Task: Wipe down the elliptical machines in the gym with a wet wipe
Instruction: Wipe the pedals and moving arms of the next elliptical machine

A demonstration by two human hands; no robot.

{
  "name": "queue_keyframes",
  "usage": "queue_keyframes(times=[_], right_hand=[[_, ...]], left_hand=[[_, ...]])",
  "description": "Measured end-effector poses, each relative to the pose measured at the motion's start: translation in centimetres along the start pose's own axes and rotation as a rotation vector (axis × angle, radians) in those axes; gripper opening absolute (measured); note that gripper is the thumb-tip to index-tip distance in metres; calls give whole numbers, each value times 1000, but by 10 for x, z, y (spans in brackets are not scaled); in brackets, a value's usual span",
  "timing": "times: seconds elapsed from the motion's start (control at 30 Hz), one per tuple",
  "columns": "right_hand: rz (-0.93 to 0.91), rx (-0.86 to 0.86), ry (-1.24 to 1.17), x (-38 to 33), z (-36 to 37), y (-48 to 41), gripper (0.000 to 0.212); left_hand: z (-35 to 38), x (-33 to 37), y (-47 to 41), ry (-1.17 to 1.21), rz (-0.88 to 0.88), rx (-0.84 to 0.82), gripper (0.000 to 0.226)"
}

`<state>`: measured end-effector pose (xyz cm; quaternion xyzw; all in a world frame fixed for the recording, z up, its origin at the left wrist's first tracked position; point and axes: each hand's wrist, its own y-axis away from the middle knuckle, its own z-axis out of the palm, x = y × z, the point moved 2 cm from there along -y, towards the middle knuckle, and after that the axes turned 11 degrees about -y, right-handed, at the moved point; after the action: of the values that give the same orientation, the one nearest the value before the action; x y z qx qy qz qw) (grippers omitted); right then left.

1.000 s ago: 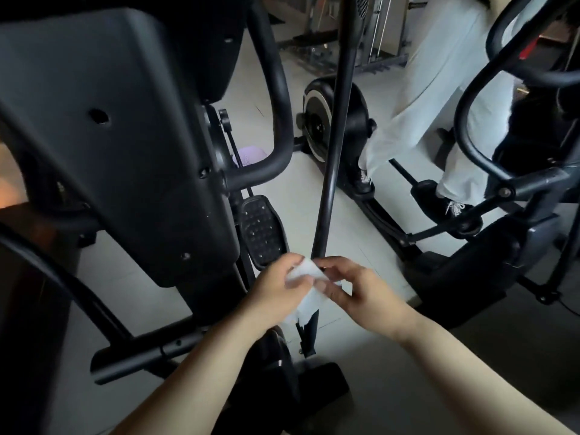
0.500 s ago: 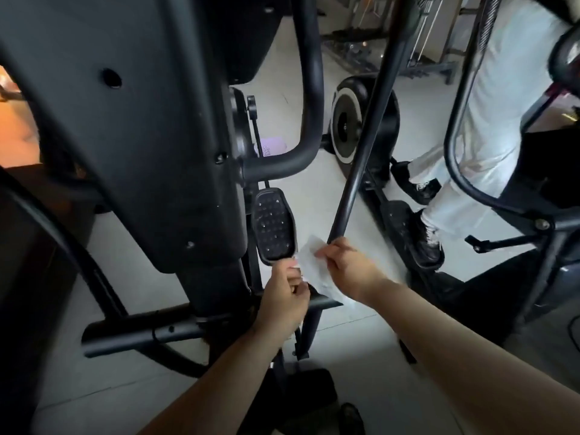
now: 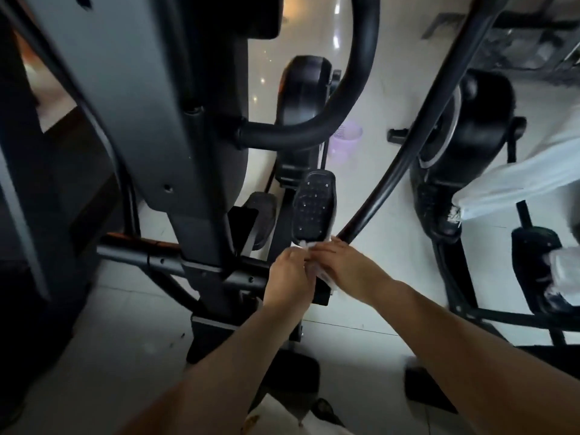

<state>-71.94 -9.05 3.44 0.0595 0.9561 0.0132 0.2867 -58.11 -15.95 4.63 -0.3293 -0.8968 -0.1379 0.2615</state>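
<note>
Fingers of the 2 hands meet low in the middle: left hand (image 3: 290,274) and right hand (image 3: 343,265) both pinch the wet wipe (image 3: 327,278) between them. Only 2 white scraps of it show, 1 at the fingertips and 1 under the right palm, so its long axis seems to run from far-left to near-right; the rest is hidden by the hands. The far scrap lies at the near end of the studded pedal (image 3: 314,208), whose long axis points away from the person; whether they touch I cannot tell. Just right, a black swing bar (image 3: 392,171) rises. Left stands the housing of the elliptical machine (image 3: 150,105), cut off at the top. Beyond are a purple basket (image 3: 346,138), a 2nd elliptical (image 3: 477,120) and a white trouser leg (image 3: 518,180) cut by the right edge.
</note>
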Motion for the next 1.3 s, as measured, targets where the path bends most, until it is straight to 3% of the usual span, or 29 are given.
queue_keyframes(times=[0.1, 0.23, 0.33, 0.43, 0.6, 0.73, 1.0, 1.17, 1.3], right_hand=[[-166, -121, 86, 12, 0, 7, 45], [-58, -22, 212, 32, -10, 13, 65], [-52, -57, 140, 17, -4, 12, 53], [-55, -116, 11, 2, 0, 13, 60], [11, -31, 137, 19, -10, 11, 64], [-23, -86, 94, 5, 0, 7, 46], [3, -35, 216, 24, -11, 5, 48], [-220, -150, 254, 33, -2, 4, 56], [-162, 48, 325, 54, -15, 4, 53]], left_hand=[[3, -6, 5, -21, 13, 41, 23], [6, -5, 7, -70, 56, 86, 22], [10, -6, 8, -100, 96, 129, 23], [11, -10, 7, -86, 138, 166, 22], [9, -17, 8, -76, 182, 156, 24], [10, -19, 10, -73, 216, 159, 27], [17, -24, 10, -105, 176, 181, 24], [22, -10, 12, -110, 69, 211, 32], [25, -1, 12, -142, -7, 254, 12]])
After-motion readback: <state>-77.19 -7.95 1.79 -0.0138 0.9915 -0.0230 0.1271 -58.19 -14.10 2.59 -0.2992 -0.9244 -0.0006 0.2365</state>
